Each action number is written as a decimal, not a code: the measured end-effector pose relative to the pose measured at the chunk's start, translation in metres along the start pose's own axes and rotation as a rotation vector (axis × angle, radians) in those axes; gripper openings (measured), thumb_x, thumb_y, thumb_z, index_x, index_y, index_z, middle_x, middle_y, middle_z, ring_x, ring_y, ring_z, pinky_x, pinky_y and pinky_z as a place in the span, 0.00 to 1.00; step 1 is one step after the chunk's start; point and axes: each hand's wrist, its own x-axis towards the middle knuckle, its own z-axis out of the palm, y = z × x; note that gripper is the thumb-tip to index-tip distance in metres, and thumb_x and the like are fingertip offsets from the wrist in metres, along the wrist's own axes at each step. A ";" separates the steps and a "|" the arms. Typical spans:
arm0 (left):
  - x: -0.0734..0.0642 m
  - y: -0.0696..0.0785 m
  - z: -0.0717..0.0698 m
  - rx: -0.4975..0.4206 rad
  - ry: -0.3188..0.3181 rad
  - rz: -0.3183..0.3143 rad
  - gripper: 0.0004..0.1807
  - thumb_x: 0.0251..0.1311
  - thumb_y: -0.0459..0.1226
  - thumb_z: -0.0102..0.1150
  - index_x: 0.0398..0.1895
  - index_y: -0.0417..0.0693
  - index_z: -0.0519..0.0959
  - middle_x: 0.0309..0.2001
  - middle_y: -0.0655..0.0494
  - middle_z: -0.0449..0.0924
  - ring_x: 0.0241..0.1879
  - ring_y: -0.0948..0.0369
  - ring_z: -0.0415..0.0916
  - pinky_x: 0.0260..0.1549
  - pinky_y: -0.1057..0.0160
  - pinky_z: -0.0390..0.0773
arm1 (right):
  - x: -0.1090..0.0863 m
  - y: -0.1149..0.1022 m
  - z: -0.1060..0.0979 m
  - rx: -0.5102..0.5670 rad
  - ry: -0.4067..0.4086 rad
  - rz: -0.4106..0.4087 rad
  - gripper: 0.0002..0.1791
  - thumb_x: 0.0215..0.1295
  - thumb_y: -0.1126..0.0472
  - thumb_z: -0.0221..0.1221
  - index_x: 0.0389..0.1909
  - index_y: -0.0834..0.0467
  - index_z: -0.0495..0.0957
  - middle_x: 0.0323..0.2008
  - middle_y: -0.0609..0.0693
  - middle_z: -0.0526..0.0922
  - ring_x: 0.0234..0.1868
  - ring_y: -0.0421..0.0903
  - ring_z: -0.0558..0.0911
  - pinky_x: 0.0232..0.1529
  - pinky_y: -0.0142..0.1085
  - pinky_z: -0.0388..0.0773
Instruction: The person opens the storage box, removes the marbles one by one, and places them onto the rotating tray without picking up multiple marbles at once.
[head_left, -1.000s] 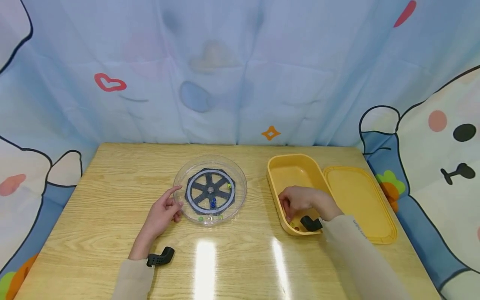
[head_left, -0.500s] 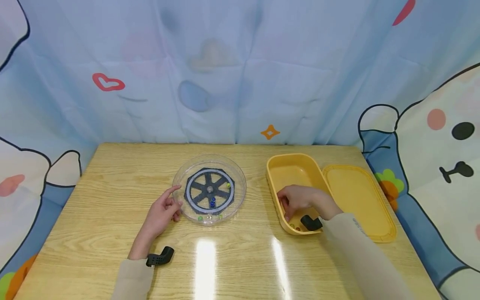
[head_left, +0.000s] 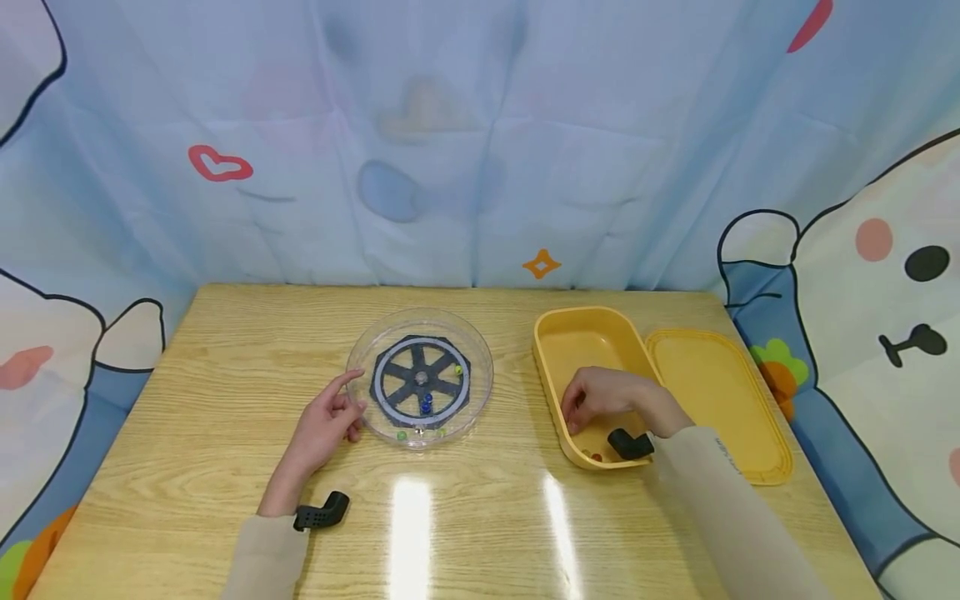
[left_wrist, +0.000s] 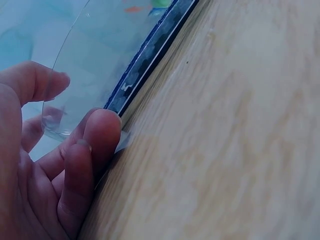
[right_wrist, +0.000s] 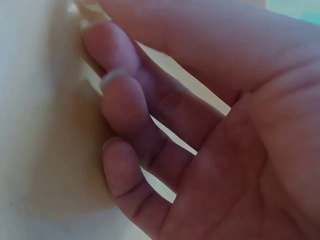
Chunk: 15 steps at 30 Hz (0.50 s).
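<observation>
A clear round dish [head_left: 480, 408] stands left of centre on the table, with a dark six-spoked wheel pattern [head_left: 401, 390] in its middle. Inside lie blue marbles [head_left: 426, 406], a yellow-green marble [head_left: 458, 370] and green ones [head_left: 402, 436] by the near wall. My left hand [head_left: 322, 429] holds the dish's left rim; its thumb [left_wrist: 102, 132] is low against the side. My right hand [head_left: 603, 397] reaches down into a yellow box [head_left: 592, 321], fingers curled. At its thumb and index tips, a small glassy yellowish marble [right_wrist: 92, 14] shows partly, cut off by the right wrist view's top edge.
Marbles, one reddish-brown [head_left: 597, 457], lie in the near end of the yellow box. Its flat yellow lid [head_left: 723, 408] lies to the right, against the box. A printed curtain [head_left: 480, 150] hangs behind the wooden table [head_left: 247, 350].
My right hand has shifted slightly up and right inside the yellow box, and the wrist has moved right with it. My left hand and the dish stay in place.
</observation>
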 end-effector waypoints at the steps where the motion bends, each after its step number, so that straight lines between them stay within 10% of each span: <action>1: 0.000 0.000 0.000 -0.001 -0.001 -0.002 0.27 0.71 0.33 0.55 0.72 0.51 0.66 0.27 0.42 0.77 0.21 0.55 0.76 0.24 0.61 0.80 | -0.001 0.001 -0.001 0.013 0.000 -0.013 0.03 0.54 0.65 0.72 0.28 0.59 0.87 0.23 0.44 0.82 0.26 0.39 0.75 0.31 0.31 0.73; 15: 0.001 -0.001 0.001 -0.003 0.002 -0.012 0.27 0.71 0.32 0.55 0.72 0.51 0.66 0.27 0.43 0.77 0.21 0.56 0.76 0.24 0.61 0.80 | -0.016 -0.006 -0.012 0.126 0.168 -0.102 0.04 0.59 0.64 0.70 0.35 0.58 0.87 0.31 0.51 0.86 0.30 0.46 0.79 0.34 0.33 0.77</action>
